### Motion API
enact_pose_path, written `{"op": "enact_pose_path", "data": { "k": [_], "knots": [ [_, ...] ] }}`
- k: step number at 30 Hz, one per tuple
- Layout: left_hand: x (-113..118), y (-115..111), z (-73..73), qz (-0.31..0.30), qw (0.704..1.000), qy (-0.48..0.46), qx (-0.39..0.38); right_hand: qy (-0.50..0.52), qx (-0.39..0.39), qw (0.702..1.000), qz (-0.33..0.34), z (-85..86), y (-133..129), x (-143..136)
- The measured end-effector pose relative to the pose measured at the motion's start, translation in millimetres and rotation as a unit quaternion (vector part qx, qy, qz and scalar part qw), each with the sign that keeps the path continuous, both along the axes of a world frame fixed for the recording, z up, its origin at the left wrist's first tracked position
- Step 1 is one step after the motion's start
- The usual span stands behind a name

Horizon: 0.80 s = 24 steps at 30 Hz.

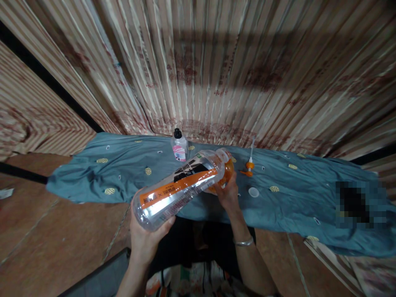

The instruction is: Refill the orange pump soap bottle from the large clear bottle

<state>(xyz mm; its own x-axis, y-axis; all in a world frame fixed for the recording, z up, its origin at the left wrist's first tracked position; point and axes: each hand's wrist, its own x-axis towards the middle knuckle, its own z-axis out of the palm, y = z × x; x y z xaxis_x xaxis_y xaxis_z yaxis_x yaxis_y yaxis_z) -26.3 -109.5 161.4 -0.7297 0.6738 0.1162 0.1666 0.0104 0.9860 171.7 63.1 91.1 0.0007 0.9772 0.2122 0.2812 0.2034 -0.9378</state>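
Note:
My left hand (147, 237) is wrapped round the base of a large clear bottle (181, 187) with an orange, black and silver label. The bottle lies tilted, its open neck up to the right. Right by that neck, my right hand (228, 194) grips a see-through orange container (228, 170), mostly hidden behind the bottle and my fingers. Whether the two mouths touch, I cannot tell. To the right lies an orange pump head (249, 166) with a clear tube. A small white disc, like a lid (253, 192), lies nearer me.
A small clear bottle (179, 149) with a pink label and black cap stands at the back of the blue-green cloth (123, 165). A dark, pixelated object (354, 203) lies at the right end. Striped curtain (201, 74) hangs close behind.

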Motion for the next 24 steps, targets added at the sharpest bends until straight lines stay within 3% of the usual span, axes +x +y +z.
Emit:
{"op": "enact_pose_path", "data": {
  "k": [9, 24],
  "knots": [
    [2.0, -1.4, 2.7, 0.001, 1.000, -0.001, -0.002, 0.000, 0.028, 1.000, -0.012, -9.5, 2.9, -0.3],
    [1.8, 0.1, 1.0, 0.005, 1.000, -0.013, -0.007, -0.009, -0.001, 1.000, -0.021, -6.4, 3.2, -1.0]
  ]
}}
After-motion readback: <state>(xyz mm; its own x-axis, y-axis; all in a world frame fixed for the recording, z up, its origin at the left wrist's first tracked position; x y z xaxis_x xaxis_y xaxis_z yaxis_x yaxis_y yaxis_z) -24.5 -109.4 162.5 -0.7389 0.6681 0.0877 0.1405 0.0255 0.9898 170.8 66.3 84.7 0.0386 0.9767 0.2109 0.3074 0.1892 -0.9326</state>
